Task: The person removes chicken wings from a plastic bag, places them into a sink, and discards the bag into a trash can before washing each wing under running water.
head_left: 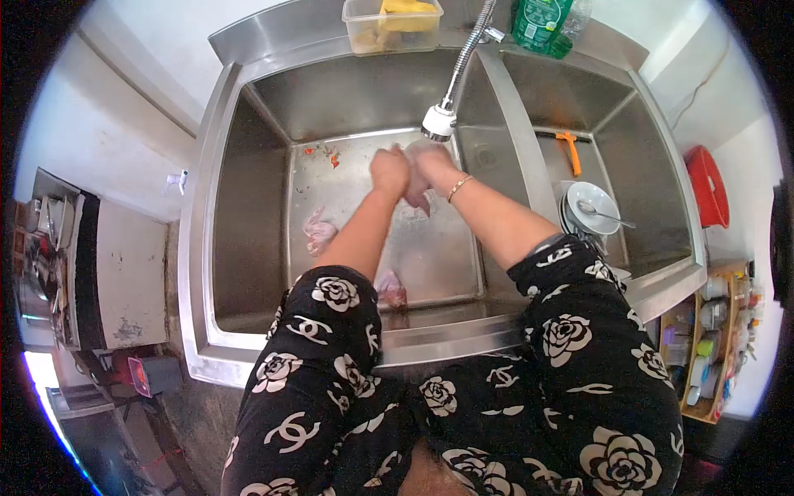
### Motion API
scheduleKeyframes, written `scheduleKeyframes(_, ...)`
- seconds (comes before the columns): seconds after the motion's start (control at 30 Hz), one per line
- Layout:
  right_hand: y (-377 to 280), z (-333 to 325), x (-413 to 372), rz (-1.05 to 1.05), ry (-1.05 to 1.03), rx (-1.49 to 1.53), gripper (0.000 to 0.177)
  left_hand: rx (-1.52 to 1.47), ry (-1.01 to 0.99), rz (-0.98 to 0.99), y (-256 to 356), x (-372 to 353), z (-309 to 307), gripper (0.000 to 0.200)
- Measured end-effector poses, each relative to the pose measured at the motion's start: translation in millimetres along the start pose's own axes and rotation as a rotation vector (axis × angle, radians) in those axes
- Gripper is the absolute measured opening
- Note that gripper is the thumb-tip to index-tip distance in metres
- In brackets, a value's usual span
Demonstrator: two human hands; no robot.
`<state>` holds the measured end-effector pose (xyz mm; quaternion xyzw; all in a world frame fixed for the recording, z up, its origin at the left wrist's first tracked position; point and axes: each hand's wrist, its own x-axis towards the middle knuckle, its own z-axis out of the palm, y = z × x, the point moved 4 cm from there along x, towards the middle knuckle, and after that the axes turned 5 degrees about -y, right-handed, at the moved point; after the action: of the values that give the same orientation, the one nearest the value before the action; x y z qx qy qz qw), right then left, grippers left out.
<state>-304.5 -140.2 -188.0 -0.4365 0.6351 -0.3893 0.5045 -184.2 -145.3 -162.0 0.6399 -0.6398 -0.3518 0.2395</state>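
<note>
Fingers of your left hand [389,169] and right hand [432,164] curl in and press together, clasping a pale pink piece of raw meat [418,200] between them (how tightly, you cannot tell). The piece hangs just under the white spray head of the steel tap [438,122], over the left stainless steel basin [248,165].

Judged step: rinsing. The next move calls for a firm hold, since wet meat likely slips.

Two more pink meat pieces [318,231] lie on the basin floor. The right basin holds stacked white plates with a spoon [589,202] and an orange plastic tool [571,150]. On the rim behind stand a green plastic bottle [538,21] and a clear plastic tub [393,25].
</note>
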Motion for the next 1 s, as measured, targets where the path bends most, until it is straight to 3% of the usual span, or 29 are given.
scheduleKeyframes(0.07,-22.3,10.6,-18.9,0.107,-0.181,-0.071,0.026,0.384,0.061,0.164,-29.0,23.0,-6.5,0.036)
scheduleKeyframes(0.17,-51.6,15.5,-53.7,0.238,-0.413,-0.031,0.025,-0.594,-0.156,-0.285,-33.9,6.4,-12.2,0.037)
scheduleKeyframes(0.2,-44.5,9.5,-48.3,0.28,-0.357,-0.032,0.036,-0.662,-0.252,-0.359,-19.0,-9.9,-16.6,0.034)
scheduleKeyframes(0.3,-29.6,-2.6,-32.4,0.315,-0.098,0.004,0.034,-0.761,-0.568,-0.231,14.0,-25.7,-10.9,0.032)
scheduleKeyframes(0.33,-21.6,-3.4,-19.7,0.199,-0.154,-0.281,0.033,-0.818,-0.571,-0.152,10.6,-17.6,1.5,0.034)
scheduleKeyframes(0.37,-13.5,-4.1,-8.3,0.077,-0.209,-0.566,0.032,-0.597,-0.436,-0.115,-0.2,-7.7,6.8,0.034)
scheduleKeyframes(0.43,-21.0,0.2,-18.7,0.083,-0.236,-0.473,0.031,-0.162,-0.165,-0.039,2.2,-5.9,-1.3,0.036)
scheduleKeyframes(0.47,-22.5,6.4,-31.3,0.209,-0.205,-0.099,0.031,0.018,-0.034,0.029,3.7,-7.6,-12.5,0.036)
scheduleKeyframes(0.5,-27.3,11.2,-43.3,0.327,-0.169,0.275,0.031,0.008,-0.046,0.044,-13.8,2.4,-12.4,0.038)
scheduleKeyframes(0.53,-21.7,15.1,-32.8,0.138,-0.409,0.074,0.03,0.001,-0.058,0.06,-43.1,19.4,-7.7,0.04)
scheduleKeyframes(0.57,-16.0,17.9,-24.6,-0.095,-0.597,-0.09,0.029,-0.196,-0.095,-0.146,-44.7,17.1,-13.7,0.04)
scheduleKeyframes(0.6,-50.0,15.5,-53.5,0.072,-0.628,0.011,0.029,-0.388,-0.09,-0.358,-46.2,13.1,-19.8,0.04)
scheduleKeyframes(0.63,-67.3,15.4,-72.1,0.24,-0.656,0.113,0.029,-0.482,-0.125,-0.412,-25.9,-2.6,-29.9,0.039)
scheduleKeyframes(0.7,-24.5,10.1,-18.0,-0.116,-0.543,-0.258,0.026,-0.672,-0.199,-0.519,-1.0,-26.1,-36.4,0.038)
scheduleKeyframes(0.77,-5.4,3.4,-1.8,0.099,-0.271,-0.358,0.024,-0.844,-0.328,-0.368,-3.8,-16.9,-16.1,0.039)
scheduleKeyframes(0.83,-12.9,-4.5,-18.0,0.173,-0.048,-0.006,0.022,-0.889,-0.447,-0.247,-3.3,-11.9,-4.3,0.04)
scheduleKeyframes(0.87,-17.7,-8.3,-25.4,0.204,0.064,0.168,0.02,-0.756,-0.457,-0.309,-5.8,-11.5,-0.8,0.036)
scheduleKeyframes(0.97,-1.6,-13.2,-15.6,0.255,0.065,0.352,0.024,-0.792,-0.768,-0.384,18.0,-46.0,-12.7,0.033)
scheduleKeyframes(1.0,-11.3,-14.6,-20.7,0.242,0.053,0.26,0.024,-0.746,-0.741,-0.33,12.9,-38.3,-5.8,0.026)
